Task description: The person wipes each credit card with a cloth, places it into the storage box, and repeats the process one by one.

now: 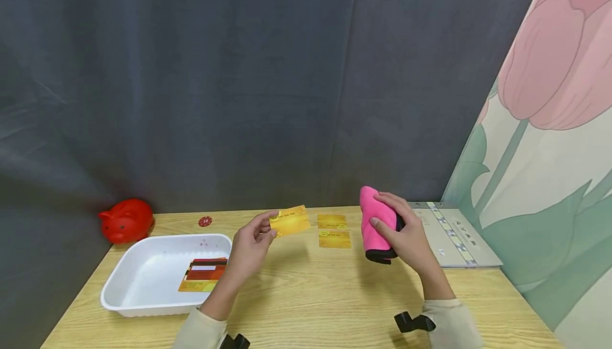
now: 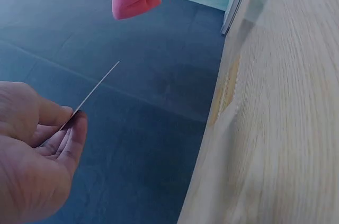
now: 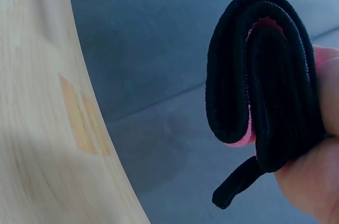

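My left hand point(image 1: 252, 244) pinches a yellow bank card point(image 1: 292, 220) by its left edge, raised above the table. From the left wrist view that card point(image 2: 98, 86) appears edge-on between thumb and fingers. My right hand point(image 1: 406, 232) grips a folded pink cloth point(image 1: 374, 219) with black edging, also held up off the wood. The right wrist view shows the cloth's black-edged folds point(image 3: 265, 81) end-on, with one strip hanging loose. Two more yellow cards, a far one point(image 1: 332, 221) and a near one point(image 1: 334, 239), lie on the table between the hands.
At the left stands a white tray point(image 1: 164, 307) with red and yellow cards point(image 1: 204, 274) inside. Behind it are a red piggy bank point(image 1: 127, 221) and a red chip point(image 1: 205, 221). A pale folder or box point(image 1: 459, 237) lies at the right. A dark curtain point(image 1: 268, 83) backs the table.
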Demonstrator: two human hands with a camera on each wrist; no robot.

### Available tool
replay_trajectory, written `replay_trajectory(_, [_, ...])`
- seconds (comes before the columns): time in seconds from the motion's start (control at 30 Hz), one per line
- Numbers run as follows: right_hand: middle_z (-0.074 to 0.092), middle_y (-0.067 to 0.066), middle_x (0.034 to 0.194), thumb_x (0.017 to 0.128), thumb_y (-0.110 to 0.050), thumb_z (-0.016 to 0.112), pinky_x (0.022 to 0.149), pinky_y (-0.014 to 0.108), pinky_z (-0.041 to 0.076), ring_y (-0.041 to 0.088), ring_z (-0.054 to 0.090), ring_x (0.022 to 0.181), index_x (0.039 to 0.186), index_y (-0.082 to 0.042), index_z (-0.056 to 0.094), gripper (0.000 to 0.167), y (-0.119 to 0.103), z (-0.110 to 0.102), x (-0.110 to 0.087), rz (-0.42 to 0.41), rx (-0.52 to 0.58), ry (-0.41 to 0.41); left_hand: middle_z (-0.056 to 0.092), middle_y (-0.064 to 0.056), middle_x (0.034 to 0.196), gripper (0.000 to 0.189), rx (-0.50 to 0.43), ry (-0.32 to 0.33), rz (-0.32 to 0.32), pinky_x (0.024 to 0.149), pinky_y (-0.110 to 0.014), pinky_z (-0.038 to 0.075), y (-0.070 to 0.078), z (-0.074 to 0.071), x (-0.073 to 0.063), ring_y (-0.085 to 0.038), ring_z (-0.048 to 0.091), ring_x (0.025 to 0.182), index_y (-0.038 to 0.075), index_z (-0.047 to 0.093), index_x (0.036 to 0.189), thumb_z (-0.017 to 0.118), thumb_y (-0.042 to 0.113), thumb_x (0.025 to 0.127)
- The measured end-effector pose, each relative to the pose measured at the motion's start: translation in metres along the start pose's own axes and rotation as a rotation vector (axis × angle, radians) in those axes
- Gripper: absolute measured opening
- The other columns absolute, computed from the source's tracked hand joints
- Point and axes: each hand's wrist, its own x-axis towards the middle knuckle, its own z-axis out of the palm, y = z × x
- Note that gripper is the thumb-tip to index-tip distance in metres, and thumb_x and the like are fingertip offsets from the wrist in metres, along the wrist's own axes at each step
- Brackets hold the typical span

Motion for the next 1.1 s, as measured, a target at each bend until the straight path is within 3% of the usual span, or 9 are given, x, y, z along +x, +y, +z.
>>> replay_trajectory(0.27, [0.055, 0.003, 0.15, 0.092, -0.016, 0.078, 0.095, 0.015, 0.047, 0.004, 0.046, 0.131, 0.141, -0.023, 0.063, 0.052, -0.009, 0.015, -0.002, -0.078, 0.0, -0.002, 0.063, -0.013, 0.122, 0.042, -0.027, -0.021, -0.001, 0.092, -0.022, 0.057, -0.008, -0.006, -0.001, -0.024, 0.065, 0.112, 0.017, 0.065, 0.138, 0.063, 0.0, 0.1])
replay_trajectory(0.4, [0.054, 0.002, 0.151, 0.091, -0.015, 0.079, 0.093, 0.017, 0.05, -0.001, 0.046, 0.13, 0.14, -0.024, 0.064, 0.052, -0.012, 0.023, -0.004, -0.091, 0.025, -0.034, 0.063, -0.011, 0.123, 0.041, -0.017, -0.046, -0.005, 0.093, -0.025, 0.057, -0.007, -0.005, -0.003, -0.023, 0.064, 0.112, 0.019, 0.065, 0.137, 0.062, 0.001, 0.1])
replay_trajectory(0.87, [0.054, 0.001, 0.15, 0.089, -0.014, 0.081, 0.085, 0.024, 0.059, 0.016, 0.053, 0.128, 0.137, -0.023, 0.066, 0.051, -0.03, 0.053, -0.012, -0.156, 0.085, -0.134, 0.066, -0.011, 0.118, 0.044, -0.026, -0.087, 0.029, 0.087, -0.021, 0.056, -0.01, 0.004, -0.006, -0.019, 0.062, 0.104, 0.014, 0.065, 0.136, 0.062, -0.007, 0.097])
replay_trajectory(1.1, [0.057, 0.002, 0.147, 0.088, -0.013, 0.082, 0.093, 0.026, 0.056, 0.021, 0.056, 0.131, 0.136, -0.023, 0.067, 0.052, -0.037, 0.069, -0.015, -0.216, 0.068, -0.163, 0.066, -0.014, 0.118, 0.042, -0.064, -0.1, 0.042, 0.088, -0.02, 0.057, -0.011, 0.011, -0.007, -0.021, 0.062, 0.105, 0.009, 0.065, 0.134, 0.062, -0.008, 0.096])
